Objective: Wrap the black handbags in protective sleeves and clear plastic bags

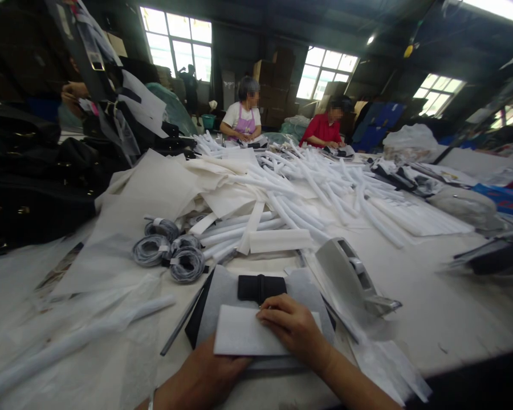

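- Head view: right hand [297,327] — fingers bunched narrow on the white sheet [238,333]
- Left hand [214,367] under its near-left corner — cannot tell the grip
- Black flap [249,288] just beyond right fingertips

Left hand [211,370] touches the near edge of a white sheet [241,333]; right hand [294,329] lies across it; grey paper [223,287] covers a black item [199,320] beneath; cord coils [188,266] crowd the bench [427,307].

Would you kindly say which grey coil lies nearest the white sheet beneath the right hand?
Nearest the sheet is the frontmost coil, at lower right; the others sit behind or left of it.
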Available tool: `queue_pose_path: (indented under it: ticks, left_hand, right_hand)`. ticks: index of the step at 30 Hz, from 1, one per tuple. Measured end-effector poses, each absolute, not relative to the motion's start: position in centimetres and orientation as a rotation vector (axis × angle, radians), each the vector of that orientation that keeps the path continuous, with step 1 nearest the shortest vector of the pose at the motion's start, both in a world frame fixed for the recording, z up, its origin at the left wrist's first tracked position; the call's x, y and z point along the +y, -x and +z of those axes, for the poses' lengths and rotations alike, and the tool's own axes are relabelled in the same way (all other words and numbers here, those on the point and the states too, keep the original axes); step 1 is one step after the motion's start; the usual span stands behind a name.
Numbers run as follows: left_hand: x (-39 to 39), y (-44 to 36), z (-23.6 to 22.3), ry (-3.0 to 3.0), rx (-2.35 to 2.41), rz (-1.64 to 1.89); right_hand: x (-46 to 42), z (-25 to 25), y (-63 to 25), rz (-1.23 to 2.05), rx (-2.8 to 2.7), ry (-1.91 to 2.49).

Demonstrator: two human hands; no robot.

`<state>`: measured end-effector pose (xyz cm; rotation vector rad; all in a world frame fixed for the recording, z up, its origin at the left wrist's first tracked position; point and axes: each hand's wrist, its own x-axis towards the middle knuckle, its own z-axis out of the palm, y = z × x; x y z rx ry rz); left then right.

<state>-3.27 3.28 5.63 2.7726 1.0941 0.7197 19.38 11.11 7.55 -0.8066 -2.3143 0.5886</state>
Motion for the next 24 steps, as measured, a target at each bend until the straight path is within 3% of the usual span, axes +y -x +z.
queue_pose_path:
  ticks: [9,15,18,24]
  left_hand:
    - [2.6,3.7,5.5,-2.793,1.089,0.698]
    - [1.6,2.9,9.3,-2.805,0.885,1.153]
    - [2.0,1.0,10.8,-2.715,1.057,1.135]
    - [4.1,-0.8,6.9,-2.542,1.448,0.967]
  right_hand:
    - [11.7,7.5,-19.3,0.427,-2.403,0.718]
    - [11.7,7.1,-19.5,0.412,-2.383,0.678]
    - [11.6,6.8,-19.5,0.443,-2.337,0.682]
    - [12.8,7.3,-19.8,0.612,-2.173,0.777]
